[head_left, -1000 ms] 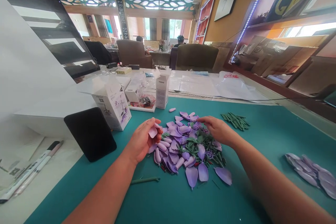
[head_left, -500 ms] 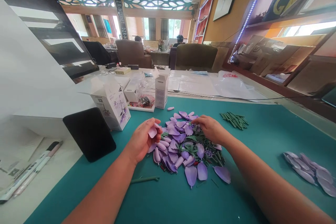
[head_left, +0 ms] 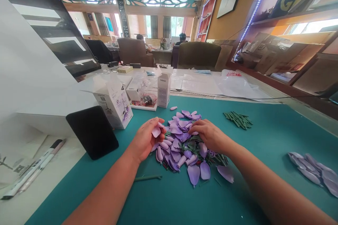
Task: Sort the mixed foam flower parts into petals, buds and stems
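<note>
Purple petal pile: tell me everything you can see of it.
The purple petal pile is a loose heap of plastic-looking pieces: curved lilac petals, pale tubular pieces, green parts and red bits. It lies on the green mat, some petals spread along its near edge. The right grip is over its right side, hiding pieces; contact is unclear. The left grip is beside its left edge.

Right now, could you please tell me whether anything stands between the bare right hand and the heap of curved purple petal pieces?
Nothing visible does: the bare right hand is right at the near-to-it side of the heap of curved purple petal pieces, though actual contact is hard to tell.
</note>
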A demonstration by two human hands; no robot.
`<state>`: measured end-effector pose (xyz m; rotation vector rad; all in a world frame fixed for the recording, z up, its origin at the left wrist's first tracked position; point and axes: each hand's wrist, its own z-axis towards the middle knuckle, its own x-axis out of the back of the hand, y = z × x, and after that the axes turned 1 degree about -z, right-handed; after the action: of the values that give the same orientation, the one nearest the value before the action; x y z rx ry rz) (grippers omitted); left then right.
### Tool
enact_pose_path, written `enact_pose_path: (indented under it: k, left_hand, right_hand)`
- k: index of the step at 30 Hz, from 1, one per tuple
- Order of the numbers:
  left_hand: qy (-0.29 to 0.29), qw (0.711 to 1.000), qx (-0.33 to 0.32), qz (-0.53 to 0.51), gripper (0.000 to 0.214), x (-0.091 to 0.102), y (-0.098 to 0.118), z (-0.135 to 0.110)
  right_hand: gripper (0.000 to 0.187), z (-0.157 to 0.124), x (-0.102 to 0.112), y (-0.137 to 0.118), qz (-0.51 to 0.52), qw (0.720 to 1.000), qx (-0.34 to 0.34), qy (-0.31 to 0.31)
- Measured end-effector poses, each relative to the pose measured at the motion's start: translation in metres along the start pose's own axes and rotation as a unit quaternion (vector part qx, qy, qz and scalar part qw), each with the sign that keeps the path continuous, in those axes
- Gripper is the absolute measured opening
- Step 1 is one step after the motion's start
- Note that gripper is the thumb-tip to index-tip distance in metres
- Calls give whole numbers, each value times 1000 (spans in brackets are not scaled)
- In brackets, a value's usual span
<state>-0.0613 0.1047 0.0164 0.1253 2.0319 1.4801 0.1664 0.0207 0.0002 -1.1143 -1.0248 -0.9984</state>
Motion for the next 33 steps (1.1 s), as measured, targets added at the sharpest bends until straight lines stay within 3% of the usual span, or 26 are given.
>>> enact_pose_path:
  k: [3,5,8,10,12,13,15,17,19,22,24,28,31,33]
  left_hand:
    - [2,1000,-1,2,25,0,0,0]
    - [3,1000,-3,3,25,0,1,-1]
    - [-4,1000,0,12,25,-1,1,-1]
    - [-14,999,-3,31,25,-4,1,-4]
    - [-28,996,-37,76,29,-9,0,-9]
    - [-35,991,-68,110,31,-12,-1,-13]
    - [-46,969,-140,197,34,-20,-3,-22]
    - [-61,934,-193,296,33,-28,-6,-32]
    - [-84,874,-245,412,28,-35,-10,-40]
    - [-112,764,-315,551,23,-41,-17,-45]
    - [-129,726,-326,592,22,-42,-21,-45]
    - [-186,716,-297,603,37,-37,-21,-42]
    - [-235,723,-268,591,76,-32,-16,-40]
    - [-222,722,-262,601,75,-30,-14,-39]
  right_hand:
    - [47,3,-6,-12,-11,999,40,-31]
    - [48,5,-9,-11,-15,999,21,-25]
    - [43,6,-6,-5,39,997,-47,47]
    - [35,4,0,-9,158,977,-100,101]
    - [29,0,5,-22,363,913,-147,118]
    - [30,-3,6,-33,479,855,-166,108]
    - [37,-9,5,-59,675,710,-185,72]
    - [46,-15,2,-84,786,590,-182,0]
    - [49,-19,0,-103,835,522,-165,-46]
    - [43,-20,-3,-116,860,481,-170,-29]
    - [38,-20,-5,-118,866,460,-193,2]
    - [30,-25,-10,-114,869,419,-261,40]
    - [25,-36,-4,-98,865,414,-279,51]
    - [26,-48,7,-77,872,411,-258,72]
